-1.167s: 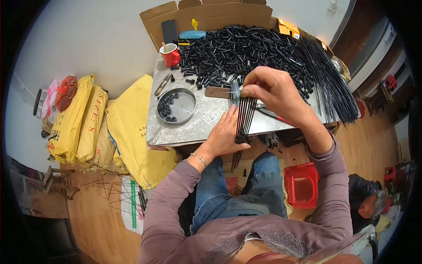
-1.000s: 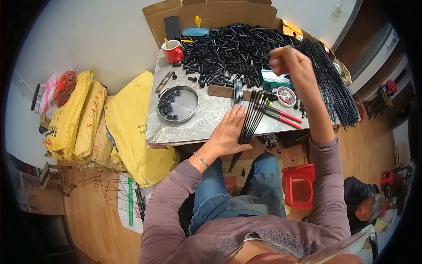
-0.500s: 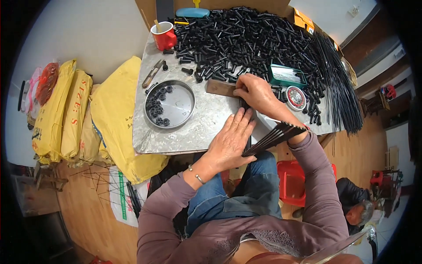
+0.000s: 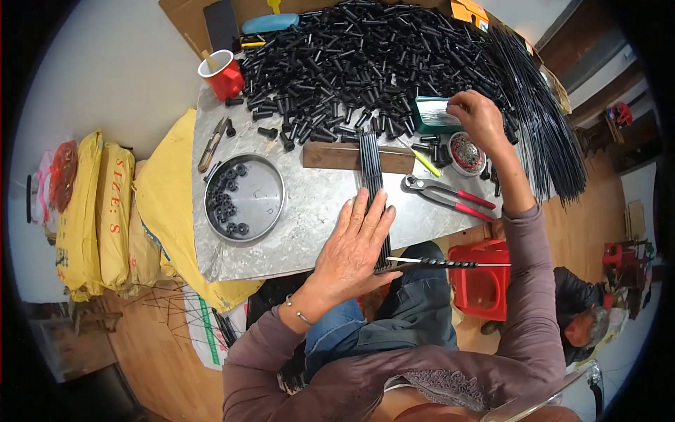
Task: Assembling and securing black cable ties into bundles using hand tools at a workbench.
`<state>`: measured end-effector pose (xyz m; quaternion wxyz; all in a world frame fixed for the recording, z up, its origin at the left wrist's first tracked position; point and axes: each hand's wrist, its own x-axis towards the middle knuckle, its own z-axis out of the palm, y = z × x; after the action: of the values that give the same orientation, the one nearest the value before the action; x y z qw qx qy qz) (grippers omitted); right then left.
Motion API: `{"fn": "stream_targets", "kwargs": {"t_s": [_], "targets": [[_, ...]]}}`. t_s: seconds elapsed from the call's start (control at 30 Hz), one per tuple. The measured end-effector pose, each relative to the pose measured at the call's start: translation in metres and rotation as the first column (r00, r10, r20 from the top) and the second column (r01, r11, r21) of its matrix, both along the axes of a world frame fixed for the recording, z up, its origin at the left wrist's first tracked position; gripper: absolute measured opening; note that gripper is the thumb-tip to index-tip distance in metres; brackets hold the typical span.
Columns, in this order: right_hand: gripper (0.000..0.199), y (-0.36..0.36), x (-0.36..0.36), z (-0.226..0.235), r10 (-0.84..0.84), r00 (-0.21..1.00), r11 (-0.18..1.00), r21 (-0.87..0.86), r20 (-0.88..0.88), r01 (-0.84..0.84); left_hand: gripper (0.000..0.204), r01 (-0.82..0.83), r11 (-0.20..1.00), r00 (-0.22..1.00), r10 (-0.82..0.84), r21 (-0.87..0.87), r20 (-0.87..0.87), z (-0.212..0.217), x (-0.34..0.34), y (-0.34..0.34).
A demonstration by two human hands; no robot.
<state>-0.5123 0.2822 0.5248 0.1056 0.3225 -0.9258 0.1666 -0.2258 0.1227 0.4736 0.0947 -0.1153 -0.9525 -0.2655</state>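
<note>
In the head view, had the left hand (image 4: 353, 246) palm down over a bundle of slim black rods (image 4: 370, 158), fingers straight and a little apart, thumb stretched out to the right. Could not tell whether anything was pinched under that thumb. Saw the rods run out ahead of the fingertips and across a brown bar (image 4: 328, 156), laid crosswise on the desk (image 4: 302, 211). Noted a dark, ridged fan (image 4: 450, 264) jutting rightward from beside the same thumb, past the desk's near edge (seen nearly edge-on, so hard to read).

Had the right hand (image 4: 478, 118) ahead and to the right of the left one, fingers curled in toward the thumb, at the edge of a green box (image 4: 432, 129) of thin, pale needles (image 4: 432, 110). Could not make out whether a needle was caught between the fingertips. Found a round tin (image 4: 465, 173) just on the near side of that hand, and red-handled pincers (image 4: 416, 183) between the two hands, nearer the body than the right one. Spotted a yellow-green pen (image 4: 426, 163) ahead and to the right of the left fingertips.

Saw a round metal tray (image 4: 264, 200) with small black parts (image 4: 225, 204) to the left of the left hand, a red mug (image 4: 226, 83) farther ahead on that side, and a broad heap of black bolt-like pieces (image 4: 380, 63) ahead of both hands.
</note>
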Motion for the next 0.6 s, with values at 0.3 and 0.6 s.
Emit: {"fn": "stream_targets", "kwargs": {"t_s": [0.3, 0.6], "targets": [[0.01, 0.012, -0.02, -0.006, 0.201, 0.978, 0.975, 0.11, -0.063, -0.194, 0.086, 0.016, 0.983, 0.998, -0.005, -0.182, 0.061, 0.001, -0.006, 0.006], [0.008, 0.026, -0.025, -0.009, 0.239, 0.959, 0.971, 0.052, -0.151, -0.234, 0.094, 0.011, 0.961, 0.997, 0.009, -0.277, 0.071, -0.004, -0.01, 0.009]]}}
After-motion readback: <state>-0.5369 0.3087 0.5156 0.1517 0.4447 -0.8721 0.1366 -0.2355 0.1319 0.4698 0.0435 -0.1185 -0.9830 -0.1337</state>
